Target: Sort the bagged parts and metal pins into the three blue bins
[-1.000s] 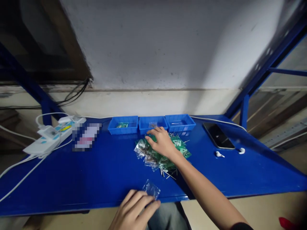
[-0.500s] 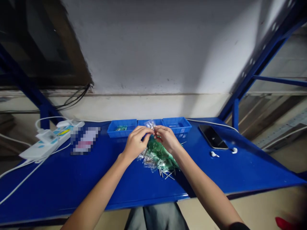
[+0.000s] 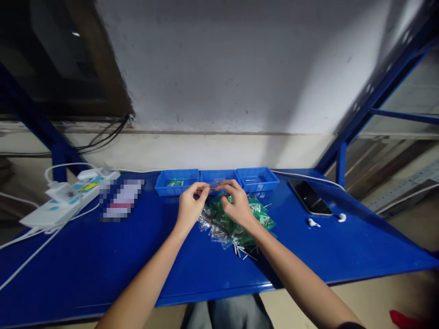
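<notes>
My left hand and my right hand meet above the back of the pile, in front of the blue bins. Pinched between their fingertips is a small clear plastic bag; what lies inside it is too small to make out. Beneath my hands spreads a heap of green plastic packets, partly covered by my right hand. Clear packets with small metal parts form its left side. Loose thin metal pins lie at its front.
Three joined blue bins stand against the wall; the left one has green packets. A white power strip with cables and a pixelated item are at left. A phone and two white earbuds lie right.
The clear bag has gone from standing up above my fingertips to lying lower and flatter between them. My hands have moved slightly apart, and the view has shifted a little.
</notes>
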Available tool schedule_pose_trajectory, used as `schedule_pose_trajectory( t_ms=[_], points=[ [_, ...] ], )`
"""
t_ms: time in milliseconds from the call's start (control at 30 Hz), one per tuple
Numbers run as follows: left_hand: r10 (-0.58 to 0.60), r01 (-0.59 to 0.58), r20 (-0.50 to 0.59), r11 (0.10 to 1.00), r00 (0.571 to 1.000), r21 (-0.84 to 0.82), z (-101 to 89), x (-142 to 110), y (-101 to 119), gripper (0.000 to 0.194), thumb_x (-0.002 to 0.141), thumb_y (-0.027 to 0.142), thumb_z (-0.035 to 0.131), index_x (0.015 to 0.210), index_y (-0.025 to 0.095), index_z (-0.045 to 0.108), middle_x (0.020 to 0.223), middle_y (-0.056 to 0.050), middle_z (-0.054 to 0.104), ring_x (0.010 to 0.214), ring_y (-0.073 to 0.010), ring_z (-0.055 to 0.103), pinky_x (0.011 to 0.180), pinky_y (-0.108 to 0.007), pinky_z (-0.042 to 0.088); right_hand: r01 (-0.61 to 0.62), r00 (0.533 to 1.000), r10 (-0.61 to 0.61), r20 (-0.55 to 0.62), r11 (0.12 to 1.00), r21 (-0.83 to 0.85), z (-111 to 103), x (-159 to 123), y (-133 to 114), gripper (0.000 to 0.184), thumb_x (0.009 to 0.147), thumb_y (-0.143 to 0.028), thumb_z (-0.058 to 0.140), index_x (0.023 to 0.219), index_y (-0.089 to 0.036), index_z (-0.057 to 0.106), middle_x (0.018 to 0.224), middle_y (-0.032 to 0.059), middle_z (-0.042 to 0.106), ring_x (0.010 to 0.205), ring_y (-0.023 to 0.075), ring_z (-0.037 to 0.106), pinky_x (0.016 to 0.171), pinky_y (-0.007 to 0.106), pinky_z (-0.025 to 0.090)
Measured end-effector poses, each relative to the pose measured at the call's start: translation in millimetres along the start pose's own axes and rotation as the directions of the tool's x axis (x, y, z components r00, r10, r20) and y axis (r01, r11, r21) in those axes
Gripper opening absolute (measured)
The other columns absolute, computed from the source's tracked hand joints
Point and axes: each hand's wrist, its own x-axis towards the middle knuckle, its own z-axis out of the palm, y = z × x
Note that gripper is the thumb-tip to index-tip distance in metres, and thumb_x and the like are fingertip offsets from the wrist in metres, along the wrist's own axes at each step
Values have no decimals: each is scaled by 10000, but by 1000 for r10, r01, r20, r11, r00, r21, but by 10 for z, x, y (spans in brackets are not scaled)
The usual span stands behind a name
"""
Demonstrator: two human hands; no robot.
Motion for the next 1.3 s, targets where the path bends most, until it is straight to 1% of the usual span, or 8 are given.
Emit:
schedule_pose_trajectory(
  t_ms=[233,333,467,600,733,933,1100,1300],
  points=[
    [431,-464,173,818,886,338,-4,-66,40,168,826,170,543,917,245,664,997,-35,607,937,-181,541,853,-356,434,-297,948,318,-6,892,339,45,33,26,281,812,-417,525,796,-161,640,640,8,594,561,127,525,527,254,423],
    [308,-396,271,832,912,388,-116,-43,73,240,828,261,554,1060,260,616,1084,-46,573,869,-167,561,790,-327,453,-49,921,71,-382,997,66,-118,58,44,221,837,-349,514,838,-170,645,720,30,606,622,135,539,581,276,444],
    [2,-207,381,842,925,498,-354,34,34,301,778,455,572,980,239,630,855,-15,624,658,-143,550,607,-265,415,61,734,-289,-615,929,-364,-405,156,168,174,858,-263,497,918,-198,647,814,57,588,680,144,534,667,312,464],
    [-207,-88,542,879,815,468,-442,74,-82,209,698,380,629,813,206,637,781,-1,643,628,-131,557,565,-228,384,66,896,-268,-355,870,-489,-374,204,370,258,854,-247,473,1048,-191,632,900,95,574,830,208,552,761,372,476],
    [-211,23,526,940,824,342,-376,54,-161,179,692,302,599,830,189,617,704,12,621,550,-110,523,521,-212,375,67,978,-145,-149,897,-437,-148,110,325,348,839,-281,495,1154,-163,583,971,119,569,927,246,539,839,405,454],
    [-225,59,544,950,808,305,-362,49,-200,114,649,265,637,735,191,642,578,30,559,512,-115,497,505,-218,360,97,995,-97,13,965,-243,4,-41,13,224,858,-287,477,964,-190,648,826,63,619,807,197,572,765,323,440],
    [-21,-49,388,985,922,168,-407,105,-52,92,750,270,578,757,185,612,660,14,564,598,-117,505,577,-232,381,-118,992,119,52,993,-6,72,-59,-32,308,857,-443,462,808,-193,634,609,-3,577,546,137,506,548,259,378],
    [188,-226,249,965,950,134,-315,62,93,67,796,247,574,779,186,596,755,-2,548,680,-120,516,579,-231,374,-425,895,411,174,661,619,149,-26,-38,375,745,-548,563,812,-179,567,595,-10,576,544,130,538,550,258,417]
  ],
)
